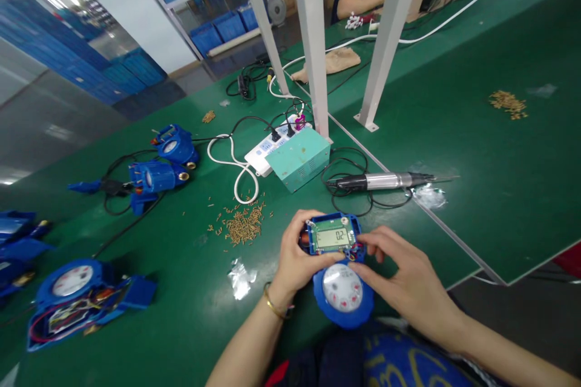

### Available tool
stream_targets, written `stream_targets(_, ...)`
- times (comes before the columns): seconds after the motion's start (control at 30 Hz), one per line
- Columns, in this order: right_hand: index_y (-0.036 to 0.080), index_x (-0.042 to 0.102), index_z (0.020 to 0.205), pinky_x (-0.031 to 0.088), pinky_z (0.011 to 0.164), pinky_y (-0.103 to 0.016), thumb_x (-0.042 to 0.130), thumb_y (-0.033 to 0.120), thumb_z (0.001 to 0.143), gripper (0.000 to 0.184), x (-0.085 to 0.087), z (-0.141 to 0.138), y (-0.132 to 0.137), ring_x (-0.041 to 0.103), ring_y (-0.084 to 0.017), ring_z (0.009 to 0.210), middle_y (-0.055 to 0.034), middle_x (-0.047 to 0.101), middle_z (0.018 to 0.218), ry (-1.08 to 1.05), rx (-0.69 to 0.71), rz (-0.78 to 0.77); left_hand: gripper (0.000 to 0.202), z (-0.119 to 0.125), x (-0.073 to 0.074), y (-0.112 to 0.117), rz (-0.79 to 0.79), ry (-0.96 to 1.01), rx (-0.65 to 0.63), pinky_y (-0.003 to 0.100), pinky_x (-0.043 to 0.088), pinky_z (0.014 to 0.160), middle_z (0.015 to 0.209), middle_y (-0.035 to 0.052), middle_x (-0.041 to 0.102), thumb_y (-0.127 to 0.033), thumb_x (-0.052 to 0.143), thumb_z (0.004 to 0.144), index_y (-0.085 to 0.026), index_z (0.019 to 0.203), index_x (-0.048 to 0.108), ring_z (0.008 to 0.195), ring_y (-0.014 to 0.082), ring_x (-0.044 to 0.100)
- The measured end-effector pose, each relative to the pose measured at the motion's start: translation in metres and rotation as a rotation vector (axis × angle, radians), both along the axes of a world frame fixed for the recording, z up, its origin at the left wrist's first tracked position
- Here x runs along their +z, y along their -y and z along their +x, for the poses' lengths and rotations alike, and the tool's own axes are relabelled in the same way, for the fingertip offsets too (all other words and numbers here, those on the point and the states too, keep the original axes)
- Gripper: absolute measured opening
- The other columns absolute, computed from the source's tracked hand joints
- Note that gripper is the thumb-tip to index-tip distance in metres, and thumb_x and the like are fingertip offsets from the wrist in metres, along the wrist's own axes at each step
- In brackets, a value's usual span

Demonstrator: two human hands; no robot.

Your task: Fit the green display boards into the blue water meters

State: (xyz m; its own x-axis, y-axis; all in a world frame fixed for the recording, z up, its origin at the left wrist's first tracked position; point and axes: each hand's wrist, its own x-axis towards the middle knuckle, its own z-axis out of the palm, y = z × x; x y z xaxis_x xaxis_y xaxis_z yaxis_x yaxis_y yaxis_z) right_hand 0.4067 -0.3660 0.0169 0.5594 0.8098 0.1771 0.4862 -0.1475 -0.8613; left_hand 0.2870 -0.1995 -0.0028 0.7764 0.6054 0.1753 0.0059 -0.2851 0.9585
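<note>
A blue water meter point(344, 313) with a round white dial is held in front of me. Its upper housing is uncovered, showing a green circuit board point(312, 236) whose small display reads about 0.2. My left hand point(293, 257) is closed around the housing's left side, its thumb along the board's lower edge. From the right, my right hand point(411, 275) grips the same meter, index finger at the board's right edge and thumb by the dial's top. A few coloured wires show between board and dial; the fingertips partly hide them.
Small brass screws point(245, 225) lie in a pile ahead, near a plastic scrap point(241, 279). An electric screwdriver point(385, 181), green box point(302, 160) and power strip point(261, 160) sit beyond. More blue meters point(72, 281) are left. White posts point(313, 42) rise behind; a person's arm point(361, 5) is across.
</note>
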Motion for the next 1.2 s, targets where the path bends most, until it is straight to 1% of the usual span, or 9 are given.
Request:
stream_targets(0.03, 0.021, 0.07, 0.091, 0.044, 0.061, -0.025, 0.069, 0.03, 0.089, 0.009, 0.002, 0.003, -0.002, 0.053, -0.015, 0.068, 0.0016, 0.055, 0.076, -0.046, 0.02, -0.039, 0.06, 0.0, 0.001, 0.001, 0.002, -0.008, 0.003, 0.029, 0.048, 0.084, 0.103, 0.0033, 0.065, -0.054, 0.087, 0.063, -0.022, 0.109, 0.065, 0.094, 0.02, 0.061)
stream_targets(0.17, 0.02, 0.068, 0.061, 0.037, 0.048, -0.025, 0.065, 0.034, 0.084, 0.027, 0.004, 0.021, -0.013, 0.049, -0.014, 0.056, 0.0011, 0.053, 0.062, -0.22, 0.169, -0.157, 0.063, 0.001, 0.004, 0.003, -0.009, -0.02, 0.013, 0.032, 0.049, 0.085, 0.104, 0.005, 0.066, -0.057, 0.086, 0.062, -0.02, 0.108, 0.064, 0.096, 0.0215, 0.062)
stream_targets(0.33, 0.018, 0.066, 0.062, 0.037, 0.052, -0.025, 0.054, 0.022, 0.08, 0.022, -0.002, 0.035, -0.027, 0.052, -0.015, 0.057, 0.0004, 0.057, 0.061, -0.16, 0.155, -0.17, 0.06, 0.002, 0.007, 0.005, 0.0, -0.022, 0.0, 0.034, 0.049, 0.088, 0.104, 0.0047, 0.067, -0.051, 0.088, 0.062, -0.02, 0.108, 0.065, 0.095, 0.0215, 0.063)
stream_targets(0.5, 0.019, 0.055, 0.053, 0.031, 0.059, -0.028, 0.054, 0.012, 0.072, 0.02, -0.001, 0.032, -0.036, 0.051, -0.016, 0.06, 0.0003, 0.054, 0.056, 0.006, 0.095, -0.155, 0.059, 0.003, 0.008, 0.006, 0.037, -0.025, -0.018, 0.033, 0.049, 0.087, 0.104, 0.0046, 0.068, -0.05, 0.089, 0.062, -0.02, 0.107, 0.066, 0.096, 0.0217, 0.063)
stream_targets(0.63, 0.019, 0.058, 0.055, 0.027, 0.06, -0.028, 0.056, 0.014, 0.071, 0.017, -0.003, 0.027, -0.036, 0.049, -0.016, 0.061, 0.0004, 0.051, 0.058, 0.081, 0.043, -0.125, 0.06, 0.004, 0.008, 0.008, 0.038, -0.024, -0.021, 0.035, 0.049, 0.087, 0.103, 0.0057, 0.067, -0.051, 0.089, 0.06, -0.02, 0.106, 0.066, 0.097, 0.0229, 0.063)
stream_targets(0.77, 0.018, 0.058, 0.059, 0.025, 0.054, -0.027, 0.056, 0.014, 0.071, 0.013, -0.012, 0.025, -0.033, 0.041, -0.013, 0.056, 0.0024, 0.044, 0.061, 0.104, -0.007, -0.073, 0.062, 0.004, 0.005, 0.009, 0.027, 0.028, -0.03, 0.038, 0.049, 0.093, 0.115, 0.0087, 0.066, -0.046, 0.092, 0.058, -0.02, 0.108, 0.065, 0.111, 0.0266, 0.062)
stream_targets(0.9, 0.019, 0.055, 0.061, 0.027, 0.051, -0.026, 0.055, 0.015, 0.077, 0.017, -0.013, 0.029, -0.029, 0.04, -0.013, 0.056, 0.0029, 0.041, 0.061, 0.101, 0.037, -0.033, 0.065, 0.003, 0.004, 0.011, -0.044, -0.042, -0.029, 0.037, 0.052, 0.086, 0.107, 0.0075, 0.069, -0.045, 0.093, 0.056, -0.02, 0.109, 0.065, 0.099, 0.0248, 0.066)
stream_targets(1.1, 0.019, 0.064, 0.067, 0.047, 0.063, -0.026, 0.049, 0.023, 0.093, 0.03, 0.005, 0.045, -0.016, 0.058, -0.017, 0.072, -0.0033, 0.06, 0.074, 0.006, 0.312, -0.084, 0.062, 0.004, 0.008, 0.014, 0.004, -0.032, -0.008, 0.035, 0.051, 0.083, 0.102, 0.0059, 0.07, -0.044, 0.093, 0.055, -0.02, 0.106, 0.065, 0.095, 0.0239, 0.066)
stream_targets(1.2, 0.02, 0.075, 0.087, 0.052, 0.064, -0.026, 0.054, 0.028, 0.096, 0.024, 0.002, 0.04, -0.006, 0.063, -0.018, 0.075, -0.0041, 0.067, 0.082, -0.065, 0.243, -0.066, 0.061, 0.005, 0.009, 0.014, 0.018, -0.017, -0.021, 0.036, 0.051, 0.084, 0.103, 0.0057, 0.069, -0.044, 0.093, 0.055, -0.021, 0.105, 0.065, 0.097, 0.0241, 0.065)
